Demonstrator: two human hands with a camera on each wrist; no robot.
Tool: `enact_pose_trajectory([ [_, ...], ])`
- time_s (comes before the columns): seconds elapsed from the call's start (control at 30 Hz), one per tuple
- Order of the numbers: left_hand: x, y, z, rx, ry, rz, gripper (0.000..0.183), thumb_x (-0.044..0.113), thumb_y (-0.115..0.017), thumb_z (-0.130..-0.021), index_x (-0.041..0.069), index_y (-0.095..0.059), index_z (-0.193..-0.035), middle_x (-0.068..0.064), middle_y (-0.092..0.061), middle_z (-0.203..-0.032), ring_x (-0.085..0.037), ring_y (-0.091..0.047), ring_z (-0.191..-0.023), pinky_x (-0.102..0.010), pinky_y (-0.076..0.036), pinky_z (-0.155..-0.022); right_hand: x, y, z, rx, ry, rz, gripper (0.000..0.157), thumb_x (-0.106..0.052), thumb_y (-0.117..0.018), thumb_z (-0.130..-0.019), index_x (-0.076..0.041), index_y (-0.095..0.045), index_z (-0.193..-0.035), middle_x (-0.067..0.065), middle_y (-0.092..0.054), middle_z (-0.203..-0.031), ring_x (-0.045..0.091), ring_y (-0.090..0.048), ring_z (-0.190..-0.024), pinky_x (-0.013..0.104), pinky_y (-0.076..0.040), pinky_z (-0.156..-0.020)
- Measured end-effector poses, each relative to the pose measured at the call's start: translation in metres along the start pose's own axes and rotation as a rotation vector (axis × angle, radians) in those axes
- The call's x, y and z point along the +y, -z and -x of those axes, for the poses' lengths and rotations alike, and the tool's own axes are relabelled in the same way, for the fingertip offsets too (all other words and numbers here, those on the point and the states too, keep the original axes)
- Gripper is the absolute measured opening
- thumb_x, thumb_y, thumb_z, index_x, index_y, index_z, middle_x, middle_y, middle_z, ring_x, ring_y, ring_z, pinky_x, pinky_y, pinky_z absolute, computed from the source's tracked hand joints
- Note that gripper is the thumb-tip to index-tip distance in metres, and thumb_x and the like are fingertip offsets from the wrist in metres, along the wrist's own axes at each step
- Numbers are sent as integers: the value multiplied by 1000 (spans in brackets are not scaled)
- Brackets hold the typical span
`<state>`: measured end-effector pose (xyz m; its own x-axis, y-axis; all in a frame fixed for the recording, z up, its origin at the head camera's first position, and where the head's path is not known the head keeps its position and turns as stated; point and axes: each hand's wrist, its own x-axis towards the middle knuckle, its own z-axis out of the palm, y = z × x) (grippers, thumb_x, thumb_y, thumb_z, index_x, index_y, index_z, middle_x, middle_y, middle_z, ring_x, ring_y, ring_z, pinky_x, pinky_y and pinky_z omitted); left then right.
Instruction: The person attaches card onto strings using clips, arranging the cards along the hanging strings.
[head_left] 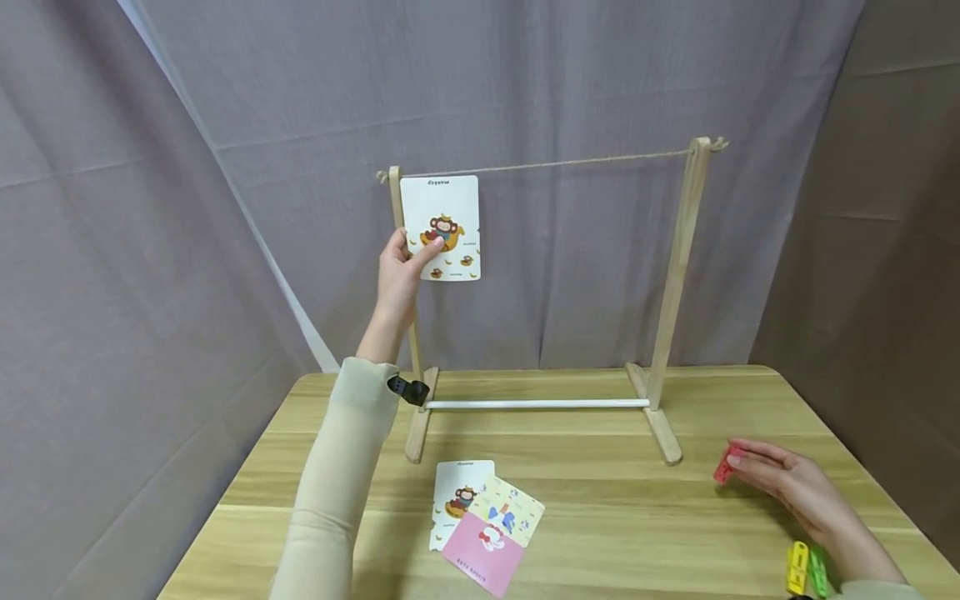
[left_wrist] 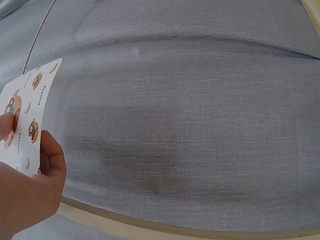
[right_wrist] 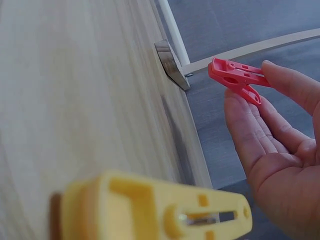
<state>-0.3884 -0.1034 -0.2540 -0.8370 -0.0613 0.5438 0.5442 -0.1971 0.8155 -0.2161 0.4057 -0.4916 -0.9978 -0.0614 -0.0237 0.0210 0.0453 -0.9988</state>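
Yellow plastic shows nearest, a peg by the right edge of the surface, whose near edge is cut off; beside it a green peg is partly hidden by the right forearm. Left of these, a white monkey card lies partly covered by a yellow-and-pink piece, and I cannot tell whether that is one card or two. Nearer the right edge, the right hand pinches a red peg, the third of three, above the surface. Towards the far edge stands one wooden rack with two posts. By its left post, the left hand grips a second monkey card between thumb and fingers, just under the single rope; whether they touch is unclear.
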Motion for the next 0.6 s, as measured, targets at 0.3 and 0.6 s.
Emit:
enact_pose_trajectory([
  [0.3,-1,-3,-2,11,1,30,18,6,-72,-92,11,-60,-105,0,-73,-94,-14,-69,-83,-27,-56,-74,-13,9,1,16,112,-55,36,-2,-56,-102,-35,-71,-110,-12,-73,-106,3,-69,-95,18,-55,-81],
  [0.6,-1,-6,-4,2,5,28,17,8,-72,-92,11,-60,-104,1,-73,-93,-14,-69,-83,-27,-56,-74,-32,11,-3,-20,207,-121,40,5,-53,-101,-28,-72,-113,-6,-74,-107,6,-70,-97,17,-54,-83],
])
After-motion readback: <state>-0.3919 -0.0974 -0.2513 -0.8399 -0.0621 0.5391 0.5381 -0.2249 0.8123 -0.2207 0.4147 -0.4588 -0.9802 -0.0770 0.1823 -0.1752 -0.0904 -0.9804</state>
